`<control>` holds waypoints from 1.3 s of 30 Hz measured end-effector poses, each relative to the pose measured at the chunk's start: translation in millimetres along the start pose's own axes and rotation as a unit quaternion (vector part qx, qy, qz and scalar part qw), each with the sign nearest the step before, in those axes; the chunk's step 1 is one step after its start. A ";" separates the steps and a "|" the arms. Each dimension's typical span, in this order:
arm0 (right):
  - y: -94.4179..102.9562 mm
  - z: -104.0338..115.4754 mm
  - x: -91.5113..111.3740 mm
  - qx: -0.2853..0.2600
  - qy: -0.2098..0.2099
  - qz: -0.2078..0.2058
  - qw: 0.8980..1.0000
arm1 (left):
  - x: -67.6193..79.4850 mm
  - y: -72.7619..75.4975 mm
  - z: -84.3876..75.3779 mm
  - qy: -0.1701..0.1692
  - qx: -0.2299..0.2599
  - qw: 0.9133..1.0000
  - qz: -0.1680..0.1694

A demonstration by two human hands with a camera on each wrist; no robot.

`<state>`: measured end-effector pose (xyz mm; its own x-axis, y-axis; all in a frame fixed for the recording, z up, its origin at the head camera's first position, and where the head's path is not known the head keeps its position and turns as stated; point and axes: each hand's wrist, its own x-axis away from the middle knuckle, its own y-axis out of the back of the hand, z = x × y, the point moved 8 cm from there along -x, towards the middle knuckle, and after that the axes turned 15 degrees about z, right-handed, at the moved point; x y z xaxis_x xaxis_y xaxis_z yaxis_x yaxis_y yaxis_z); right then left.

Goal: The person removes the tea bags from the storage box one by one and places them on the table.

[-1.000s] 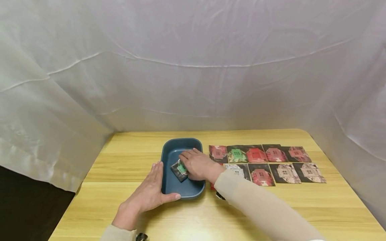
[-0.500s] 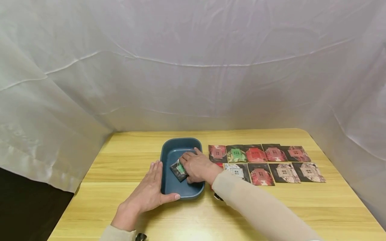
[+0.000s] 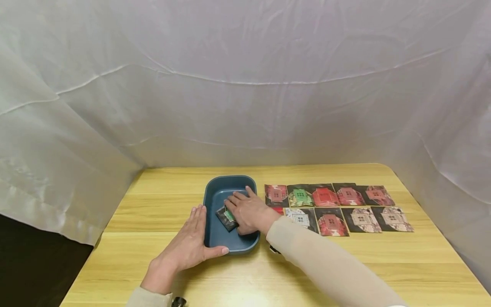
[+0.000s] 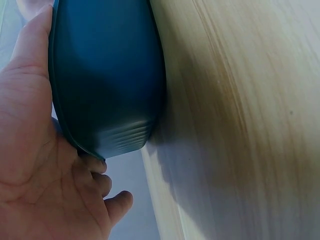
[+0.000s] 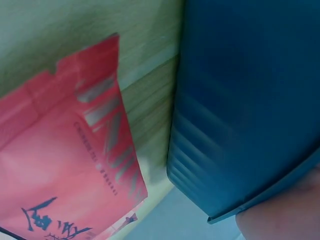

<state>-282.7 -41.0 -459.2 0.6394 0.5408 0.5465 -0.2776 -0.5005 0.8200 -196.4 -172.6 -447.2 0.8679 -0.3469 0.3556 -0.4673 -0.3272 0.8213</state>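
A dark blue rectangular bin (image 3: 218,241) stands on the wooden table. Inside it lies a dark sachet (image 3: 225,222) with a green label, partly covered by my right hand (image 3: 248,214). That hand's fingers are spread and rest on the sachet; its fingertips are out of sight in the right wrist view. My left hand (image 3: 189,243) lies against the near left corner of the bin, with straight fingers along the left wall and the thumb on the front rim. In the left wrist view, its palm (image 4: 30,160) faces the bin wall.
Right of the bin, several flat sachets (image 3: 333,224) with red, green and pale labels lie in two rows. A red sachet (image 5: 75,145) lies close beside the bin, mostly hidden by the right arm in the head view. Pale cloth (image 3: 245,106) hangs behind the table.
My right hand's fingers have spread and flattened over the sachet, covering more of it and the white string seen before. The left hand stays in place against the bin.
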 end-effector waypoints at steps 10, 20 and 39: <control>1.6 -1.6 -1.1 -0.021 -0.004 -0.010 1.000 | 0.1 0.0 1.2 0.002 0.006 1.000 0.002; 4.6 -3.4 -0.2 -0.057 0.003 -0.013 0.998 | -0.1 -0.3 0.5 0.001 0.011 1.000 0.001; 10.5 -6.9 2.7 -0.090 0.015 -0.072 0.993 | 1.0 -0.5 0.6 -0.001 0.017 1.000 0.003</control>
<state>-288.9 -40.1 -447.9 0.6606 0.6196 0.4238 -0.3095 -0.2895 0.9058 -195.4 -173.3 -447.5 0.8650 -0.3508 0.3587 -0.4772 -0.3548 0.8040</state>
